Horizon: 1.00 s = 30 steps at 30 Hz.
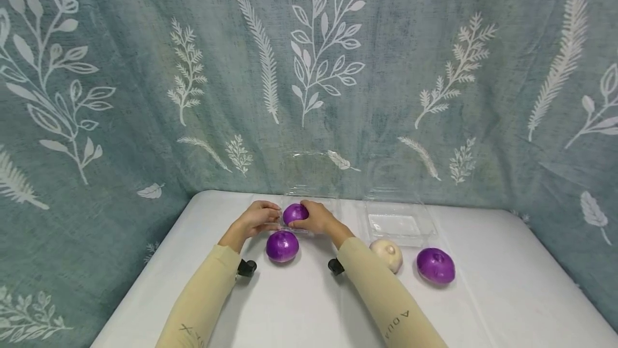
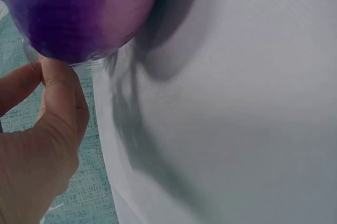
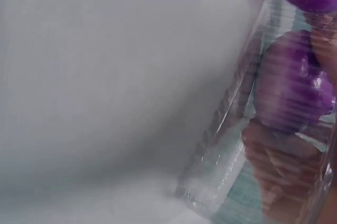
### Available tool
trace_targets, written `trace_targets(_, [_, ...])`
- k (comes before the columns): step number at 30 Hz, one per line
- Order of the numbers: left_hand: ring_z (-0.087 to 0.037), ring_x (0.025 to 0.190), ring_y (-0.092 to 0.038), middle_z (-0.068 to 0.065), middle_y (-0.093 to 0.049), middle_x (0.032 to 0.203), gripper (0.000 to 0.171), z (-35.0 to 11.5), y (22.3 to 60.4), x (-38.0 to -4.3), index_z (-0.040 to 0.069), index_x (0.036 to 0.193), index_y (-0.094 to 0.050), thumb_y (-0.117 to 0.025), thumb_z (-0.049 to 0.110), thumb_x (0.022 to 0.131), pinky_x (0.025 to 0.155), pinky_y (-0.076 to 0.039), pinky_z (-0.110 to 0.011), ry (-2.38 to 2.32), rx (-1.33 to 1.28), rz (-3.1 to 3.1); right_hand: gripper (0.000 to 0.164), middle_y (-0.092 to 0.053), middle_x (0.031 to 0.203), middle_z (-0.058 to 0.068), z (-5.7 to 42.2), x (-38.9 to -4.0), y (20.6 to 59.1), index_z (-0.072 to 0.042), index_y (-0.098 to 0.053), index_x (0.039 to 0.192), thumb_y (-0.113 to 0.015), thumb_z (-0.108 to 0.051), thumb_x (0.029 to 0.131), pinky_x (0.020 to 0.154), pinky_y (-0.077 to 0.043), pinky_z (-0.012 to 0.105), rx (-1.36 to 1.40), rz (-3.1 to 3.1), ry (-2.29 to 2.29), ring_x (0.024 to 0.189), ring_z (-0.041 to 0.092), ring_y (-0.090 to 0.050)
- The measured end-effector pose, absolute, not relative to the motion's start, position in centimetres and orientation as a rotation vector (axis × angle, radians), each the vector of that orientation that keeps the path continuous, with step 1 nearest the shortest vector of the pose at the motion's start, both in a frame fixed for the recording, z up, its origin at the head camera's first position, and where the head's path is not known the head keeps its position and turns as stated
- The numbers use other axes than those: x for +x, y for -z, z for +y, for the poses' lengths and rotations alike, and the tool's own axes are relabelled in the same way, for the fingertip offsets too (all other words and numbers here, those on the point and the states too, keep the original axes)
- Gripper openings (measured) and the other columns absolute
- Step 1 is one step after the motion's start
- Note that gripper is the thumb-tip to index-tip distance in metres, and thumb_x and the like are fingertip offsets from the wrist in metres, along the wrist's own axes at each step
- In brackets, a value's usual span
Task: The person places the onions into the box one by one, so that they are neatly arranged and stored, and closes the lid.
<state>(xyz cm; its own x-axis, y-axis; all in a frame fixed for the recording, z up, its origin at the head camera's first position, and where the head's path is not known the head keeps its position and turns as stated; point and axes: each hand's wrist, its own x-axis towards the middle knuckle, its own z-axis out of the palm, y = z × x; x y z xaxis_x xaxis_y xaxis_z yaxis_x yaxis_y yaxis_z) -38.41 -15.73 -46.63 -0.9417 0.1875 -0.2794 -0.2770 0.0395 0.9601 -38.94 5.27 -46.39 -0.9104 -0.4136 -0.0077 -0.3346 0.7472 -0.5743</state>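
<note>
My right hand (image 1: 317, 218) holds a purple onion (image 1: 294, 214) inside a clear plastic clamshell container (image 1: 333, 206) whose lid stands raised behind it. In the right wrist view, that onion (image 3: 289, 84) and the fingers (image 3: 281, 169) show through the ribbed clear wall. At the container's left side, my left hand (image 1: 258, 217) pinches the rim; the left wrist view shows its fingertips (image 2: 52, 69) at the clear edge. A second purple onion (image 1: 282, 246) sits on the table just in front of the container, close to the left hand.
To the right stands another clear clamshell container (image 1: 398, 224), lid up. In front of it lie a white onion (image 1: 387, 255) and a purple onion (image 1: 436, 266). The white-covered table (image 1: 299, 310) ends at a green leaf-patterned curtain (image 1: 309, 69) behind and at the sides.
</note>
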Motion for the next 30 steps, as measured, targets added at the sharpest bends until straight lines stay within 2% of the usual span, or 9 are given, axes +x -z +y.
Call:
trace_targets(8, [-0.022,0.09,-0.06,-0.02,-0.058,0.107,0.021,-15.2,47.1,-38.5,-0.009,0.121,-0.056,-0.056,-0.002,0.101,0.078,-0.066,-0.035,-1.951,-0.09,2.007,0.089,-0.05,0.15,0.023,6.0,-38.5,45.8,0.004,-0.038,0.154,-0.078,-0.043,0.091,0.115,-0.045,0.051,-0.566,2.799,0.889,0.138,0.038,-0.049])
trace_targets(20, [-0.021,0.089,-0.058,-0.02,-0.057,0.108,0.028,-15.5,46.2,-38.3,-0.015,0.127,-0.051,-0.053,-0.002,0.102,0.084,-0.065,-0.038,-1.931,-0.041,2.034,0.087,-0.046,0.153,0.025,8.2,-36.8,43.4,0.007,-0.04,0.152,-0.077,-0.044,0.091,0.12,-0.038,0.053,-0.632,2.835,0.893,0.142,0.041,-0.044])
trace_targets(25, [-0.021,0.088,-0.058,-0.021,-0.057,0.106,0.026,-15.4,45.9,-38.2,-0.015,0.125,-0.052,-0.054,-0.003,0.102,0.081,-0.066,-0.036,-1.915,-0.03,2.04,0.088,-0.043,0.155,0.025,9.6,-35.8,43.1,0.006,-0.039,0.153,-0.076,-0.044,0.091,0.122,-0.033,0.056,-0.684,2.858,0.812,0.146,0.041,-0.037])
trace_targets(30, [-0.023,0.09,-0.058,-0.024,-0.055,0.109,0.028,-15.4,45.7,-38.2,-0.016,0.127,-0.051,-0.052,-0.003,0.102,0.079,-0.066,-0.034,-1.899,-0.034,2.043,0.088,-0.041,0.155,0.027,10.9,-34.8,42.9,0.005,-0.038,0.154,-0.076,-0.045,0.092,0.121,-0.034,0.057,-0.703,2.852,0.788,0.146,0.042,-0.037])
